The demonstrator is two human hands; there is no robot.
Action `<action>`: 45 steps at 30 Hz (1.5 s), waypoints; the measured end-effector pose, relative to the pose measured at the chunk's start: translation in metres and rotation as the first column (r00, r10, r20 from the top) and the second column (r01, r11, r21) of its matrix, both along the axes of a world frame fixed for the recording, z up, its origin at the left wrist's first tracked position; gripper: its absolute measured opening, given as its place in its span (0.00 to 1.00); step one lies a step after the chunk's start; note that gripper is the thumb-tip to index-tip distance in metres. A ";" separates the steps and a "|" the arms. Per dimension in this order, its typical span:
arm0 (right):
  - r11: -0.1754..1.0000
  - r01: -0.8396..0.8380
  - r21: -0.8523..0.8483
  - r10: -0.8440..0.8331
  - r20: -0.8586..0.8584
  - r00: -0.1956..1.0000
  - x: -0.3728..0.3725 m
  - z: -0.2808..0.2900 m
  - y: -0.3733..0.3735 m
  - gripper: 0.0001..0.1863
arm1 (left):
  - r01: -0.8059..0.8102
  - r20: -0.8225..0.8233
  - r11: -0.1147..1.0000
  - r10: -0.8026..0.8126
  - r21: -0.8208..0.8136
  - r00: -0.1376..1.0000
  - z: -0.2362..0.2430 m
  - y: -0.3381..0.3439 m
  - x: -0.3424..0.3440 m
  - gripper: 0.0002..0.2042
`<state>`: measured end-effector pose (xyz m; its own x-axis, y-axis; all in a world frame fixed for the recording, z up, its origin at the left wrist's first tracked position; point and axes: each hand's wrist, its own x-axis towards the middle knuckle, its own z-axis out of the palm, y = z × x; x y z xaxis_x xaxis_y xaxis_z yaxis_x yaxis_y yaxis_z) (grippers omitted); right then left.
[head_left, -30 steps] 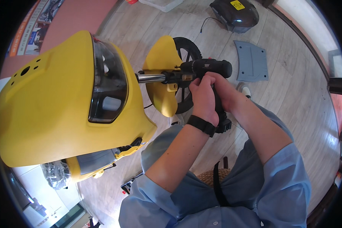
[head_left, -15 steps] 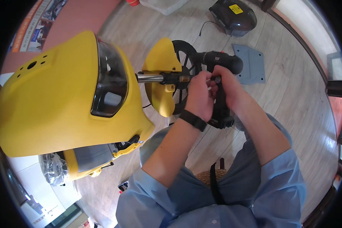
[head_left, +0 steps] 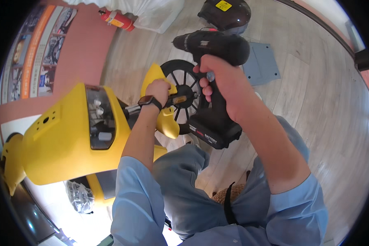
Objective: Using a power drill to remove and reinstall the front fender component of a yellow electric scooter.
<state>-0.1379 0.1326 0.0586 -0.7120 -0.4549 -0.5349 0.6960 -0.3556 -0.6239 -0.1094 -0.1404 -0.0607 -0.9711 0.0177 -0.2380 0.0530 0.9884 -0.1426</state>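
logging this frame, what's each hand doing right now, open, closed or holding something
Left hand: at the yellow fender; whether it grips cannot be told.
Right hand: closed, holding the black power drill by its handle.

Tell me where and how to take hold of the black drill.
Take the drill by its handle, probably from the right: it looks narrower than the body and battery at its ends, so it should wrap easily. The nose points left, away from that side. The right hand holds it there.
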 end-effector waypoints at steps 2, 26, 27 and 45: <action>0.996 0.027 0.085 -0.017 -0.112 0.994 -0.002 0.002 0.008 0.10 | 0.003 0.142 0.999 0.002 -0.038 0.990 -0.005 -0.002 -0.004 0.08; 0.997 0.022 0.072 -0.014 -0.118 0.993 -0.009 0.010 0.011 0.09 | -0.466 0.253 0.425 0.468 0.776 0.847 0.047 0.058 0.030 0.08; 0.998 0.000 0.060 0.007 -0.125 0.992 -0.010 0.006 0.009 0.09 | -0.456 0.346 0.117 0.495 0.882 0.797 0.067 0.066 0.055 0.09; 0.922 -0.318 -0.220 0.305 -0.093 0.948 -0.094 -0.082 0.001 0.24 | -0.045 0.445 -0.632 0.592 0.773 -0.672 -0.080 0.111 0.778 0.05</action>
<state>-0.2315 0.1338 -0.0235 -0.5404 -0.7638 -0.3529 0.7609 -0.2647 -0.5924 0.6689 -0.0296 -0.1409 0.4762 -0.7048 -0.5258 -0.1852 -0.6649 0.7236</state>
